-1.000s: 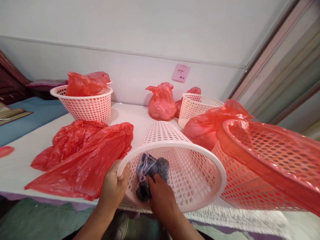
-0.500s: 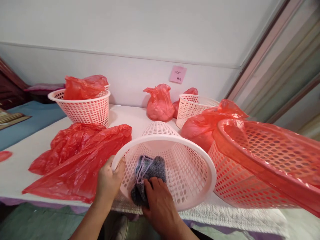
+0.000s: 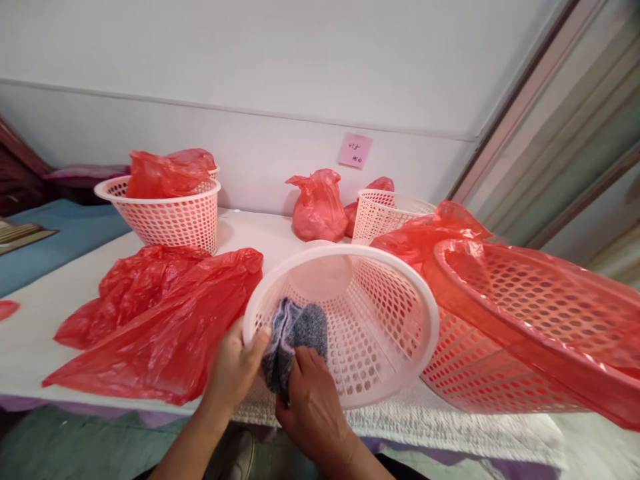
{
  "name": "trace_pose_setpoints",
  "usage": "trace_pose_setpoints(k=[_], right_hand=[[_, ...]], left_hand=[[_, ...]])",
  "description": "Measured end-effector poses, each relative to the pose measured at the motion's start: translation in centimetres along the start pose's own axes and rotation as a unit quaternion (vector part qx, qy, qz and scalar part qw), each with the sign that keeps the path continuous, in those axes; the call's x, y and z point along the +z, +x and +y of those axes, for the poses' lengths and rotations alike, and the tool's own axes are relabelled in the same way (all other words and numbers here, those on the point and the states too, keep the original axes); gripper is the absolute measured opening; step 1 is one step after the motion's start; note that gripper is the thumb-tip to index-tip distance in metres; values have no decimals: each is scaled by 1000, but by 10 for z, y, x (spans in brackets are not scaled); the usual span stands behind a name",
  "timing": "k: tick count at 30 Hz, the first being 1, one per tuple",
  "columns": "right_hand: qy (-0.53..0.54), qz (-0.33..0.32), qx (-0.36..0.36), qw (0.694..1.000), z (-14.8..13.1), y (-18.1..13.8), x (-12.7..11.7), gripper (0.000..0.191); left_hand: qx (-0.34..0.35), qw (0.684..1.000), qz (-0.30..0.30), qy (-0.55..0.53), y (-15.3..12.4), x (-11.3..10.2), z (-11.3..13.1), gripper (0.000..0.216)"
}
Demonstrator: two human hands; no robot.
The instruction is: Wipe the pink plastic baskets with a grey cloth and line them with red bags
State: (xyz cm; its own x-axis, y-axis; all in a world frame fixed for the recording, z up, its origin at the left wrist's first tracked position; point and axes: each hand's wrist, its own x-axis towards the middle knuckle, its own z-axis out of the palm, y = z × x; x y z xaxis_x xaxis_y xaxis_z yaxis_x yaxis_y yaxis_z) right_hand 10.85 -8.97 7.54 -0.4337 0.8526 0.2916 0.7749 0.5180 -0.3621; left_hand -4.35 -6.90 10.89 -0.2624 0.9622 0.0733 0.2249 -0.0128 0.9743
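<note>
A pale pink perforated basket lies tipped toward me at the table's front edge, its mouth facing the camera. My left hand grips its near left rim, thumb over the edge. My right hand is closed on a grey and lilac knitted cloth that sits inside the basket against the lower left wall. Both forearms come up from the bottom of the view.
A flat red plastic bag lies left of the basket. A basket lined with red plastic crowds the right side. At the back stand a basket with a red bag, a tied red bag, another pale basket and a pink note.
The tipped basket has turned more upright and shifted right, so I see deeper into it. My left hand slid along the rim. My right hand stayed on the cloth.
</note>
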Motion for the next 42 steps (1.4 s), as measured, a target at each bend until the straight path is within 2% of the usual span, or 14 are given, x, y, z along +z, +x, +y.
trace_pose_setpoints(k=[2, 4, 8, 11, 15, 19, 22, 24, 26, 29, 32, 35, 37, 42], right_hand=[[49, 43, 16, 998, 0, 5, -4, 41], [107, 60, 31, 992, 0, 10, -7, 43], [203, 25, 20, 979, 6, 16, -11, 32], [169, -10, 6, 985, 16, 16, -11, 36], [-8, -49, 51, 997, 35, 16, -9, 45], [-124, -65, 120, 983, 54, 29, -12, 38], [-149, -61, 182, 970, 62, 44, -13, 33], [-140, -55, 199, 968, 61, 50, -8, 32], [-120, -53, 200, 971, 54, 52, 2, 39], [-87, -59, 161, 981, 38, 51, 17, 51], [-92, -77, 136, 983, 35, 52, 18, 47], [-123, -78, 171, 974, 45, 56, 7, 38], [-130, -79, 187, 970, 49, 55, 0, 38], [-77, -134, 141, 978, 21, 28, 1, 42]], left_hand=[[-21, 997, -60, -55, -10, 15, -2, 43], [-46, 991, -77, -94, -18, 26, -5, 47], [-83, 988, -46, -125, -18, 24, -8, 45], [-62, 994, -7, -94, -11, 14, -4, 44], [-8, 999, 2, -31, -5, 3, -2, 44], [95, 992, 60, 55, -11, -2, -7, 34], [187, 971, 109, 104, -18, -2, -7, 23], [247, 952, 132, 124, -23, -2, -4, 18], [297, 935, 143, 135, -26, -3, -1, 17], [367, 908, 148, 139, -27, -7, 3, 26], [379, 898, 164, 151, -22, -13, 3, 27], [368, 899, 179, 158, -17, -17, 4, 23], [385, 892, 173, 161, -15, -17, 6, 25], [399, 883, 176, 172, -13, -15, 13, 28]])
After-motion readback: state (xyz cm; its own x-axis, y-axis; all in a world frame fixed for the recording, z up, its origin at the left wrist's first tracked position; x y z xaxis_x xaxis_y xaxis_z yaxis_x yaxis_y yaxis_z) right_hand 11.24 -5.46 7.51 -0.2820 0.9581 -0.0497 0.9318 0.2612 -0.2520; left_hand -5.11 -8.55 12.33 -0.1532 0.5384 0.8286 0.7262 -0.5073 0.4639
